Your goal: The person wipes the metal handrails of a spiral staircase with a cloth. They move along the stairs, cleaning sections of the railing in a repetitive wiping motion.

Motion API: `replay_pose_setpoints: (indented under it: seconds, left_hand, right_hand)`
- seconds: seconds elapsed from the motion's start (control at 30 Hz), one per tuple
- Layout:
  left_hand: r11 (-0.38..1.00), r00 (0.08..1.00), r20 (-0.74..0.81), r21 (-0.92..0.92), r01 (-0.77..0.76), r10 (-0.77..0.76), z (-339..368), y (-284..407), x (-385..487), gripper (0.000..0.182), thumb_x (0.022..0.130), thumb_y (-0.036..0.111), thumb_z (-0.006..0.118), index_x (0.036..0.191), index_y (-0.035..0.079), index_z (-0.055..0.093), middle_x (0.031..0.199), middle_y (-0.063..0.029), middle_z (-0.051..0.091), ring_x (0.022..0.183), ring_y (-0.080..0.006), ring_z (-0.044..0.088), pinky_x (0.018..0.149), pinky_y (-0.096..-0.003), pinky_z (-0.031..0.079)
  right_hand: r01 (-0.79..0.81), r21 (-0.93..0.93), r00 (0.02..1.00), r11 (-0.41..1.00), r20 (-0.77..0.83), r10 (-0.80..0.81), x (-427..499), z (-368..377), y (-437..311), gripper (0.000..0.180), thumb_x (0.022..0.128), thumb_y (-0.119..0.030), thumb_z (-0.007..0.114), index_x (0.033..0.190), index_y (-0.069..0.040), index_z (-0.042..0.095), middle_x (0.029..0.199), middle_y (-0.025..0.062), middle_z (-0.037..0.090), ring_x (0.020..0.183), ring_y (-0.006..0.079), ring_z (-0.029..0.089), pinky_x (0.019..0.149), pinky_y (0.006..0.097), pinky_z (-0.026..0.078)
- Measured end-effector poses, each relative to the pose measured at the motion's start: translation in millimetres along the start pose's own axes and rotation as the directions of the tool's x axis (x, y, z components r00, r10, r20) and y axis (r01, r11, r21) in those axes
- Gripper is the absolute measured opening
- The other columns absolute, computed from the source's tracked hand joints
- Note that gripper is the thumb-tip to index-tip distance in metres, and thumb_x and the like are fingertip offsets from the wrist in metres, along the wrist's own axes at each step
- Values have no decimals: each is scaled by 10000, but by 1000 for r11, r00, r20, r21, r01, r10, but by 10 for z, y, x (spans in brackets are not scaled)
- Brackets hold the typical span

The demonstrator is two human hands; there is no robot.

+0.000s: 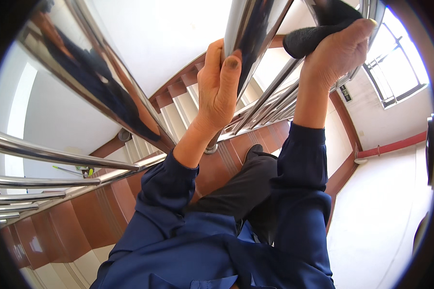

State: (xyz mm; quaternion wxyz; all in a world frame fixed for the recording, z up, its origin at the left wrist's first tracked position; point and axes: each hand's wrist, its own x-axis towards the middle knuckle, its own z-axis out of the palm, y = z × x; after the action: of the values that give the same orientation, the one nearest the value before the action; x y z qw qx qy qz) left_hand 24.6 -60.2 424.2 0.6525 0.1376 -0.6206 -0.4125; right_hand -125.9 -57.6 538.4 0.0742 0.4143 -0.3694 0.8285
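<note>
My left hand point(218, 85) is wrapped around an upright stainless steel railing post point(251, 32), its thumb on the near side. Higher and to the right, my right hand point(338, 54) presses a black cloth point(307, 39) against the metal railing near the top edge of the view. The cloth is folded, and one end hangs out to the left of the hand. Its far part is cut off by the picture's edge. A wide, shiny steel handrail point(105, 72) crosses the upper left and mirrors dark clothing and an arm.
Brown and cream stairs point(177, 104) descend beyond the railing, and more steps point(90, 213) lie at the lower left. Steel bars point(58, 155) run along the left. A barred window point(398, 61) and a red pipe point(394, 144) are on the right. My shoe point(253, 150) rests on the brown tiles.
</note>
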Motion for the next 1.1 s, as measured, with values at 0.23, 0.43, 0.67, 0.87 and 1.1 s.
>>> replay_pose_setpoints:
  seconds: [0.23, 0.43, 0.67, 0.87, 1.1]
  left_hand:
    - [953, 977, 95, -221, 207, -191, -125, 188, -178, 604, 1053, 467, 279, 1426, 4, 382, 907, 31, 480, 783, -34, 399, 745, -161, 327]
    - [902, 957, 72, -321, 289, -281, -300, 61, -690, 646, 1055, 448, 236, 1509, -11, 217, 1527, -137, 311, 1428, -217, 257, 1171, -342, 161]
    - [671, 680, 97, -112, 733, -727, -535, -532, -1545, 688, 1034, 504, 295, 1490, -12, 270, 1549, -122, 286, 1448, -223, 231, 1196, -372, 129]
    - [642, 638, -72, -115, 758, -767, -680, -767, -1736, 693, 1032, 508, 304, 1484, -18, 283, 1524, -125, 335, 1429, -229, 280, 1189, -362, 159]
    - [766, 763, -81, -107, 633, -642, -428, -1062, -1783, 768, 1019, 571, 218, 1513, -15, 163, 1588, -112, 156, 1467, -190, 115, 1197, -335, 62]
  right_hand:
    - [131, -190, 991, 973, 7, -132, -761, 75, -149, 530, 1006, -558, 359, 1031, -60, 538, 918, 51, 571, 894, 142, 577, 853, 278, 428]
    - [-334, 7, 880, 943, 362, 309, -1488, -181, 204, 609, 1020, -567, 299, 854, -49, 574, 767, 7, 566, 697, 114, 504, 673, 250, 397]
    - [-862, -172, 393, 477, 367, 843, -2760, -907, 1080, 690, 1017, -556, 316, 959, 39, 663, 805, 40, 605, 743, 124, 521, 680, 257, 432]
    - [-943, -33, 292, 331, 391, 873, -2944, -1001, 1104, 771, 996, -621, 292, 1066, 44, 677, 867, 50, 654, 765, 106, 573, 678, 233, 456]
    - [-982, -27, 184, 189, 143, 972, -3536, -1122, 1431, 756, 999, -592, 303, 1157, 82, 606, 1021, 127, 640, 925, 203, 595, 835, 309, 460]
